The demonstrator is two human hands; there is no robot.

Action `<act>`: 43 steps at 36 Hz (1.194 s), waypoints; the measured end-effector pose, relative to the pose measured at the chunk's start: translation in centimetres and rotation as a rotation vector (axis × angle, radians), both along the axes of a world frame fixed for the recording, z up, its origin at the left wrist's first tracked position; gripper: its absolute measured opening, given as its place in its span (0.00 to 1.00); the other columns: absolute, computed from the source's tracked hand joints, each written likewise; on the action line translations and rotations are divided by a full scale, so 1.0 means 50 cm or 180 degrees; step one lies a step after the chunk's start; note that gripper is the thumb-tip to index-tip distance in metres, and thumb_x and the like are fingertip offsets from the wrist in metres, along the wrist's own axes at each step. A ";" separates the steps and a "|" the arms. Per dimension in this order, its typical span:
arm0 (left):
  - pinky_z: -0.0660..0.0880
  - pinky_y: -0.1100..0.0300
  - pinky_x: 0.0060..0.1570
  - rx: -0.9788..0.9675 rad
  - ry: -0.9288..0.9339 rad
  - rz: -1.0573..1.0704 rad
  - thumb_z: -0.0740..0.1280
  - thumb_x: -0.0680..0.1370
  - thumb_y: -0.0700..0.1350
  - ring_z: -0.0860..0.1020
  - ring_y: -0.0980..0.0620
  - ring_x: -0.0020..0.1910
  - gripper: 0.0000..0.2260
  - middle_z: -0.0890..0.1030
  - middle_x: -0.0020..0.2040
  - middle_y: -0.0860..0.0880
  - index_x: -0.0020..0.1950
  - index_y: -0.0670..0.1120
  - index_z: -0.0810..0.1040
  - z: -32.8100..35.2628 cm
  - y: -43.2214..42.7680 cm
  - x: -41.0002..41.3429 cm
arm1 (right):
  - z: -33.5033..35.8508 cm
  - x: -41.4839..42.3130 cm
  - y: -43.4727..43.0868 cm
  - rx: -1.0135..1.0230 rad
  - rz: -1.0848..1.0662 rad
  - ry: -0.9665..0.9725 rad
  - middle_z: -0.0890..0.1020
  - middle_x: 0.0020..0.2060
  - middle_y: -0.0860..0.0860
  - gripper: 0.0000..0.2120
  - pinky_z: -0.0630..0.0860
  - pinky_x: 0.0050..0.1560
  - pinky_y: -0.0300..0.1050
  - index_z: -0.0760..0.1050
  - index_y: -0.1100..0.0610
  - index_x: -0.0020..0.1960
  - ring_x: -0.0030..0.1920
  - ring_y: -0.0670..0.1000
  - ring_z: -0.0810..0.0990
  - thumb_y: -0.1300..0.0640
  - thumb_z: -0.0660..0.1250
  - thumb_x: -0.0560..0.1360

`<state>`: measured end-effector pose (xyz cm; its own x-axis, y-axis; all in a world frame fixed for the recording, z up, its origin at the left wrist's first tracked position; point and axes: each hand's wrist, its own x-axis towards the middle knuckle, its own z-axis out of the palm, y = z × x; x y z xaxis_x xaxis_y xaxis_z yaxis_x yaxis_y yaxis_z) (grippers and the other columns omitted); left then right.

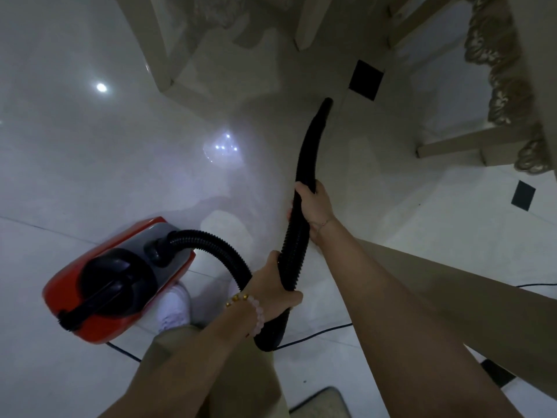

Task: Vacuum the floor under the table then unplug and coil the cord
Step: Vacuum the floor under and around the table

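— Right, both hands on the hose (297, 236): right hand (315, 211) wrapped round the far end of the ribbed section, just below the smooth black nozzle (313, 143).

— And the left hand (272, 286)?

— Closed round the hose nearer in, at the low bend, bead bracelet (251, 312) on that wrist. Nozzle tip reaching far, toward a dark square floor tile (365, 80), close to the pale table legs (161, 46).

— Touching the floor (75, 146)?

— Cannot tell from this angle. Glossy white tiles, ceiling lights mirrored in them.

— Vacuum body?

— Red and grey vacuum cleaner (117, 282) sitting near left on the floor, black handle on top, hose looping out of its front and round to the left hand. White shoe (174, 309) just beside it.

— Cord?

— Thin black cord (313, 334) lying on the tiles, running from under the red body across to the right, behind both tan trouser legs. Lace tablecloth edge (500, 73) hanging at far right.
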<state>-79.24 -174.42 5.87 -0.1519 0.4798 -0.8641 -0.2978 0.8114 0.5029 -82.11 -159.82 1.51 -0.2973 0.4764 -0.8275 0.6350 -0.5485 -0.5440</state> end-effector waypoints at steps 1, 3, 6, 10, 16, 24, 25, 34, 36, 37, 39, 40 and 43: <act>0.75 0.55 0.40 0.0014 -0.0022 0.0044 0.68 0.68 0.42 0.74 0.49 0.38 0.19 0.73 0.40 0.48 0.53 0.48 0.63 0.001 0.000 0.000 | 0.002 -0.004 0.000 0.0001 0.0071 0.0037 0.71 0.36 0.55 0.12 0.73 0.23 0.38 0.69 0.57 0.62 0.26 0.50 0.70 0.56 0.60 0.80; 0.74 0.56 0.40 0.0042 -0.0056 0.0115 0.68 0.68 0.42 0.74 0.50 0.38 0.18 0.73 0.40 0.48 0.53 0.48 0.63 0.001 -0.001 -0.002 | 0.007 -0.010 -0.001 0.0002 0.0169 0.0109 0.71 0.36 0.55 0.11 0.73 0.23 0.38 0.69 0.57 0.62 0.27 0.50 0.70 0.57 0.60 0.80; 0.74 0.56 0.40 0.0081 -0.0064 0.0151 0.69 0.68 0.42 0.73 0.50 0.38 0.18 0.72 0.40 0.48 0.52 0.47 0.63 0.002 0.001 -0.004 | 0.009 -0.017 -0.001 -0.0014 0.0235 0.0147 0.71 0.37 0.55 0.09 0.73 0.23 0.38 0.69 0.54 0.59 0.28 0.50 0.70 0.57 0.60 0.80; 0.76 0.54 0.41 0.0084 -0.0059 0.0197 0.68 0.68 0.42 0.74 0.50 0.38 0.18 0.73 0.40 0.48 0.52 0.48 0.63 0.002 0.005 -0.008 | 0.003 -0.023 0.004 0.0046 0.0194 0.0094 0.71 0.37 0.55 0.12 0.73 0.23 0.39 0.69 0.57 0.62 0.27 0.50 0.70 0.57 0.60 0.80; 0.78 0.53 0.44 0.0182 -0.0174 0.0082 0.70 0.68 0.44 0.79 0.46 0.44 0.21 0.76 0.44 0.47 0.55 0.49 0.63 -0.005 0.021 -0.031 | -0.011 -0.021 0.026 0.0189 -0.0273 -0.0024 0.70 0.35 0.55 0.06 0.72 0.23 0.38 0.69 0.58 0.54 0.26 0.50 0.69 0.57 0.59 0.80; 0.77 0.54 0.52 0.0669 -0.0510 0.0856 0.74 0.69 0.41 0.79 0.50 0.46 0.29 0.77 0.51 0.46 0.64 0.52 0.63 -0.017 0.062 -0.051 | -0.025 -0.054 0.116 0.0256 -0.0713 0.0029 0.71 0.33 0.55 0.05 0.72 0.23 0.39 0.69 0.59 0.51 0.24 0.50 0.70 0.56 0.60 0.80; 0.77 0.51 0.56 0.0691 -0.0535 0.0882 0.74 0.69 0.41 0.79 0.48 0.49 0.29 0.77 0.54 0.46 0.64 0.53 0.63 -0.019 0.067 -0.049 | -0.027 -0.057 0.130 0.0273 -0.0774 0.0030 0.72 0.33 0.55 0.05 0.72 0.23 0.38 0.69 0.59 0.52 0.25 0.50 0.70 0.56 0.60 0.80; 0.72 0.64 0.43 0.0916 -0.0317 0.0323 0.67 0.75 0.44 0.75 0.56 0.43 0.22 0.73 0.44 0.54 0.64 0.53 0.61 -0.029 0.074 -0.024 | -0.048 -0.042 0.202 0.0412 -0.1275 -0.0233 0.74 0.34 0.56 0.10 0.72 0.20 0.37 0.72 0.61 0.50 0.23 0.51 0.74 0.53 0.61 0.80; 0.73 0.61 0.46 0.0924 -0.0242 0.0289 0.66 0.75 0.47 0.77 0.54 0.45 0.22 0.74 0.44 0.54 0.65 0.55 0.60 -0.028 0.069 -0.028 | -0.052 -0.024 0.206 0.0333 -0.1455 -0.0332 0.75 0.34 0.57 0.12 0.72 0.20 0.36 0.72 0.61 0.49 0.22 0.51 0.74 0.52 0.61 0.80; 0.74 0.59 0.47 0.0924 -0.0183 0.0231 0.66 0.76 0.48 0.78 0.52 0.45 0.22 0.75 0.43 0.54 0.65 0.56 0.59 -0.027 0.067 -0.029 | -0.053 -0.013 0.206 0.0282 -0.1554 -0.0386 0.75 0.34 0.57 0.12 0.72 0.19 0.36 0.72 0.61 0.48 0.22 0.51 0.74 0.52 0.61 0.80; 0.74 0.58 0.46 0.0913 -0.0082 0.0140 0.65 0.76 0.50 0.78 0.49 0.44 0.21 0.75 0.42 0.53 0.65 0.56 0.59 -0.022 0.064 -0.027 | -0.052 0.009 0.205 0.0162 -0.1723 -0.0513 0.75 0.33 0.57 0.11 0.72 0.19 0.37 0.71 0.60 0.48 0.26 0.51 0.74 0.51 0.60 0.81; 0.74 0.61 0.44 0.0892 -0.0044 0.0130 0.65 0.76 0.50 0.78 0.50 0.43 0.19 0.75 0.41 0.52 0.64 0.55 0.60 -0.020 0.063 -0.025 | -0.052 0.020 0.202 0.0132 -0.1779 -0.0578 0.75 0.33 0.57 0.11 0.72 0.18 0.37 0.70 0.60 0.50 0.27 0.51 0.73 0.51 0.59 0.81; 0.68 0.70 0.32 0.0789 0.0123 0.0146 0.65 0.76 0.51 0.76 0.52 0.36 0.14 0.74 0.36 0.52 0.58 0.54 0.63 -0.014 0.056 -0.019 | -0.056 0.058 0.189 0.0104 -0.1928 -0.0784 0.74 0.33 0.57 0.11 0.72 0.17 0.37 0.68 0.59 0.54 0.25 0.51 0.74 0.51 0.59 0.81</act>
